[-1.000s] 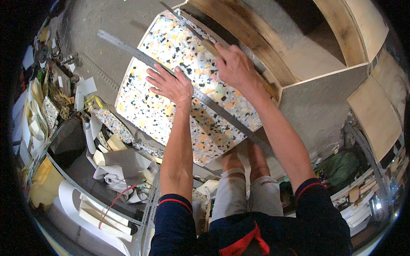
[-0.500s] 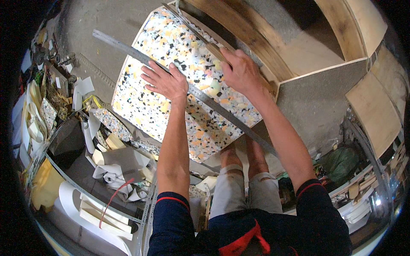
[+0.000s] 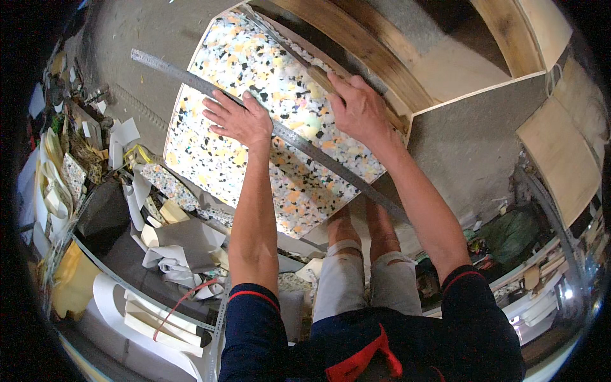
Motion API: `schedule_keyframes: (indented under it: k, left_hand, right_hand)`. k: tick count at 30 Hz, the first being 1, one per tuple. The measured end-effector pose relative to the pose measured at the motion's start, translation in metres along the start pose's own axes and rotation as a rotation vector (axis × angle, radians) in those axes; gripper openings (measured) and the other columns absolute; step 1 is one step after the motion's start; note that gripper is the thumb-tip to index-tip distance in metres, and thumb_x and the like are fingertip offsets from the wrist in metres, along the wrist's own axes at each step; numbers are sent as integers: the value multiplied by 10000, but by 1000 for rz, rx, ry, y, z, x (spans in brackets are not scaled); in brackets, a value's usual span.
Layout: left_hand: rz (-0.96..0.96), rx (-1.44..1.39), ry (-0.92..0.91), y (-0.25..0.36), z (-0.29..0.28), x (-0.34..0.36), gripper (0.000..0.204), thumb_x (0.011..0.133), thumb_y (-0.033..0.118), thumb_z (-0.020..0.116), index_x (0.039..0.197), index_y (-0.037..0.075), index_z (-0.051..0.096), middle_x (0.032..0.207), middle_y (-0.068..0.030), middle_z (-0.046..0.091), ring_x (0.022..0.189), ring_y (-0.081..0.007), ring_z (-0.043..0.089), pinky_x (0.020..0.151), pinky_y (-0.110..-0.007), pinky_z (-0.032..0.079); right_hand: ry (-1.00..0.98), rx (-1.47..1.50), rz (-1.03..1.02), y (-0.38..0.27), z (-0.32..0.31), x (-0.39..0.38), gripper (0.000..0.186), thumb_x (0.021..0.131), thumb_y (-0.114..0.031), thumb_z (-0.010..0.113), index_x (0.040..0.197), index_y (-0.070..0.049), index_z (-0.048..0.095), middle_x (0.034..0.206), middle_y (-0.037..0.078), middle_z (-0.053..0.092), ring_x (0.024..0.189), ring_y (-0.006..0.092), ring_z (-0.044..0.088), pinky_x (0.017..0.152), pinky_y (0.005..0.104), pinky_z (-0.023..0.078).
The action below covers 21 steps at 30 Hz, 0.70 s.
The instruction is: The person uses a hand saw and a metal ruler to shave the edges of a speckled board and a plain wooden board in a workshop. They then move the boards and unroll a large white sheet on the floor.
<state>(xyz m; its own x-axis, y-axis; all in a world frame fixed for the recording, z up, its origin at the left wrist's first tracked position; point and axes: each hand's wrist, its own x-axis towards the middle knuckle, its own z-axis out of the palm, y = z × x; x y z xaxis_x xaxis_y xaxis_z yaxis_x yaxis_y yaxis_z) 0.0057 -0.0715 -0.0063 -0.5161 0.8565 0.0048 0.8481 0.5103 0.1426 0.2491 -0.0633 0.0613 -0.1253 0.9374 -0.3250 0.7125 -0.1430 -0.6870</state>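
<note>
A speckled foam slab in white, orange and black lies on a curved-edged board, with a long steel ruler laid diagonally across it. My left hand presses flat on the ruler and foam, fingers spread. My right hand grips the wooden handle of a long knife, whose thin blade reaches up-left along the foam's upper-right edge. A ragged foam strip runs along that edge beside the blade.
An open wooden frame with curved ribs sits at upper right. A plywood piece leans at the right. Paper, foam and other scraps fill the left, with metal rails among them. My bare knees and shorts are below the slab.
Both hands have shifted a little to the left in the picture, along with the ruler and foam. The knife has moved slightly down, still along the same edge.
</note>
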Motion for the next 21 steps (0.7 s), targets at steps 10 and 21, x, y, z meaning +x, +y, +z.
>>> schedule_keyframes:
  k: [10, 21]
  left_hand:
    - [-39, -11, -59, 0, -2, 0, 774, 981, 441, 491, 1582, 55, 195, 1653, -236, 72, 1519, -445, 24, 1177, -642, 31]
    - [-17, 6, -46, -4, 4, 1, 772, 1007, 522, 392, 1588, 58, 186, 1648, -244, 91, 1520, -439, 42, 1180, -635, 50]
  right_hand:
    - [-84, -47, 33, 29, -37, -69, 442, 894, -174, 620, 1321, -60, 614, 1014, 215, 629, 871, 402, 653, 761, 472, 546]
    - [-62, -20, 43, 36, -42, -84, 453, 896, -169, 622, 1337, -68, 608, 1018, 196, 629, 901, 378, 660, 771, 454, 547]
